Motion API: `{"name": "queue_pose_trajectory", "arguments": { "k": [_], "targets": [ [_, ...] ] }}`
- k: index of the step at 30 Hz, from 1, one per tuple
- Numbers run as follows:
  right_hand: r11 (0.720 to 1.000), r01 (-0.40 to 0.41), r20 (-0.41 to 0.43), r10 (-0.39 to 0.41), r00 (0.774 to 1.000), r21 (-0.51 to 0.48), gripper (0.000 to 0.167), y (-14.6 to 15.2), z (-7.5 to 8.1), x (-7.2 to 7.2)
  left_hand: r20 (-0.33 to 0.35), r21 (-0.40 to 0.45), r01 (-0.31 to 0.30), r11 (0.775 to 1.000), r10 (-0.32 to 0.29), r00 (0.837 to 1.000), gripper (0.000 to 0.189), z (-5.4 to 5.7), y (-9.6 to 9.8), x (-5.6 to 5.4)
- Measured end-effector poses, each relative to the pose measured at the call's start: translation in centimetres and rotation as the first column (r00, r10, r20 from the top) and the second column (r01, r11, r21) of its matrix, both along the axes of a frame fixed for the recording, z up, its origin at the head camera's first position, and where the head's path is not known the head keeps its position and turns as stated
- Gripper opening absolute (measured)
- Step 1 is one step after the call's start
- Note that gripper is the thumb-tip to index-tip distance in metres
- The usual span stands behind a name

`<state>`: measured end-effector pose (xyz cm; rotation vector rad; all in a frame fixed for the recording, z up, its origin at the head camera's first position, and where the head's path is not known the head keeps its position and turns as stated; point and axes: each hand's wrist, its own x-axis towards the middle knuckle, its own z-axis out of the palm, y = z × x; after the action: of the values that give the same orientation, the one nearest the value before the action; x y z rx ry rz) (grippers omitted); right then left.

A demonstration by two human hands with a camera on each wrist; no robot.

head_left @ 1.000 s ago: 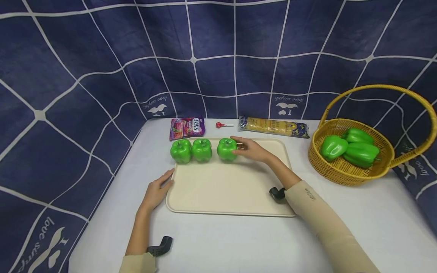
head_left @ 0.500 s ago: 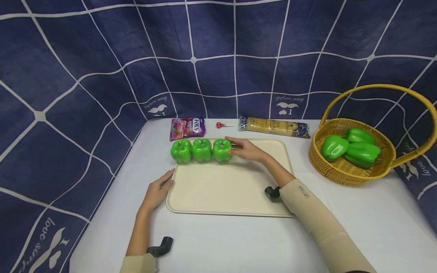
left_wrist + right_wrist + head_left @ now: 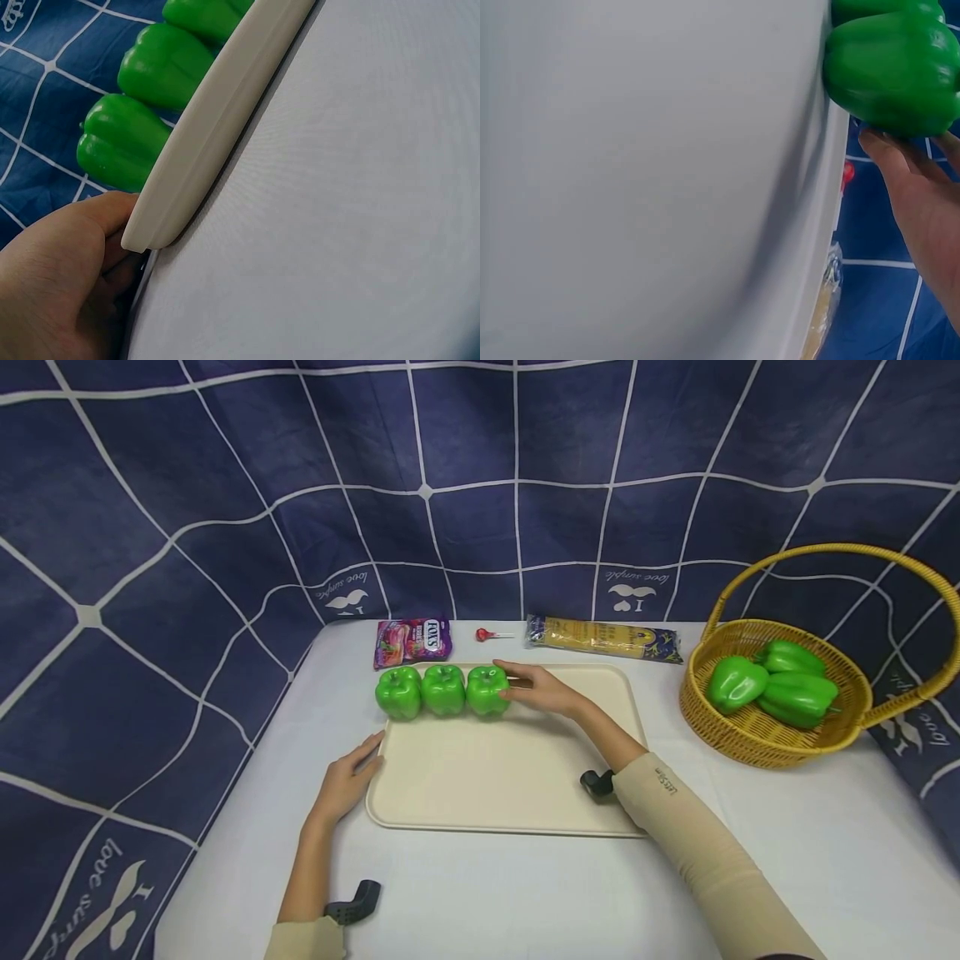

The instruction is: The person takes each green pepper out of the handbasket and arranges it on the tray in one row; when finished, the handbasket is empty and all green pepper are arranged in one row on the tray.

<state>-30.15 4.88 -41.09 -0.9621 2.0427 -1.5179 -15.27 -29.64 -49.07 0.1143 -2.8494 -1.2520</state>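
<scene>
Three green bell peppers stand upright in a row along the far left of a cream tray [image 3: 502, 777]: the left pepper [image 3: 398, 692], the middle pepper [image 3: 443, 690] and the right pepper [image 3: 487, 691]. The right hand [image 3: 551, 692] holds the right pepper from its right side, with thumb and fingers spread about it. The right wrist view shows its fingertips touching this green pepper [image 3: 892, 71]. The left hand [image 3: 343, 787] rests at the tray's left edge with fingers extended. In the left wrist view, that hand [image 3: 60, 262] touches the tray's rim [image 3: 202, 150].
A yellow wicker basket [image 3: 765, 756] with a tall handle stands at right, holding three green bell peppers [image 3: 797, 697]. Behind the tray lie a purple candy bag [image 3: 412, 642], a red lollipop [image 3: 482, 634] and a pasta packet [image 3: 600, 637]. A dark blue curtain [image 3: 465, 527] hangs behind.
My right hand has moved the right pepper leftward until it stands against the middle one, then stayed there. The left hand has not moved.
</scene>
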Motion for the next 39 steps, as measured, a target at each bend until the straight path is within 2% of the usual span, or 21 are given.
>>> {"name": "queue_pose_trajectory", "arguments": {
  "k": [7, 12, 17, 19, 24, 26, 31, 34, 39],
  "targets": [
    [1.0, 0.015, 0.006, -0.015, 1.0, 0.007, 0.068, 0.2, -0.1, 0.1, -0.009, 0.003, 0.003, 1.0, -0.003, 1.0, 0.047, 0.1, 0.1, 0.0],
    [0.999, 0.003, 0.013, -0.003, 1.0, -0.034, 0.074, 0.3, -1.0, -0.4, 0.002, 0.0, -0.001, 1.0, 0.001, 1.0, 0.046, 0.0, 0.1, -0.1],
    [1.0, 0.021, -0.055, -0.022, 0.998, -0.017, 0.077, 1.2, -1.8, -0.9, 0.003, -0.006, 0.0, 1.0, 0.0, 1.0, 0.047, 0.0, 0.2, -0.1],
    [0.999, 0.04, -0.091, -0.04, 0.995, 0.001, 0.075, 2.0, -1.6, -0.7, 0.002, -0.005, -0.001, 1.0, 0.001, 1.0, 0.047, 0.1, 0.3, -0.1],
    [0.995, 0.097, -0.102, -0.094, 0.99, 0.029, 0.067, 4.7, 1.4, 1.3, 0.002, -0.001, -0.002, 1.0, 0.002, 1.0, 0.047, 0.2, 0.3, -0.1],
    [0.99, 0.134, -0.115, -0.129, 0.985, 0.041, 0.066, 6.2, 2.0, 1.8, 0.003, 0.002, -0.001, 1.0, 0.001, 1.0, 0.047, 0.1, 0.3, -0.1],
    [0.967, 0.25, -0.188, -0.237, 0.953, 0.052, 0.067, 10.5, 0.9, 1.9, 0.01, 0.001, -0.005, 1.0, 0.005, 1.0, 0.047, 0.1, 0.3, -0.1],
    [0.942, 0.332, -0.205, -0.314, 0.927, 0.055, 0.066, 13.0, 1.0, 2.5, 0.009, 0.002, -0.004, 1.0, 0.004, 1.0, 0.047, 0.1, 0.2, -0.1],
    [0.869, 0.49, -0.232, -0.464, 0.855, 0.066, 0.064, 17.0, 1.3, 3.6, 0.004, 0.008, -0.002, 1.0, 0.002, 1.0, 0.046, 0.1, 0.2, 0.0]
  ]
}}
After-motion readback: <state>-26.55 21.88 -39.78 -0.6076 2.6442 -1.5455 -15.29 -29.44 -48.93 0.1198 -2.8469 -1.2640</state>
